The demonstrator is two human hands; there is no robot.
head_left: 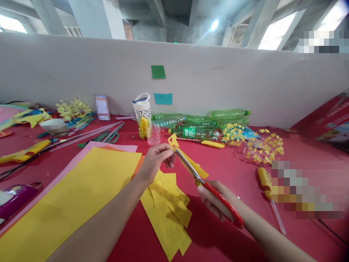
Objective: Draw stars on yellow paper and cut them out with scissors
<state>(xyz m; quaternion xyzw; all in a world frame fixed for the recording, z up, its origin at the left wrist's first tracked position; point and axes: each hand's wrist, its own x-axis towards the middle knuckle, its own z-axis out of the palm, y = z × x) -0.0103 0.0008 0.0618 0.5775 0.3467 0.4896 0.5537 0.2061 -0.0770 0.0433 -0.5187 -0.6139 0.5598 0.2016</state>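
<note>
My left hand (159, 160) pinches a small strip of yellow paper (172, 140) that has a star-shaped cutout near its top. In my right hand (215, 200) is a pair of red-handled scissors (191, 167), its blades pointing up and left with the tips touching the strip beside my left fingertips. How far the blades are apart is hard to see. More yellow paper shows behind the blades. Below my hands lies a pile of cut yellow paper pieces (166, 203) with faint drawn lines. Large yellow sheets (81, 196) lie left of it, over pink and orange ones.
Green plastic bottles (201, 123) lie along the grey partition (114, 69). A tumbler (143, 116) and a clear cup (153, 134) stand before it. A yellow utility knife (212, 144), star clusters (264, 147) and a glue gun (264, 182) lie right; another glue gun (24, 153) lies left.
</note>
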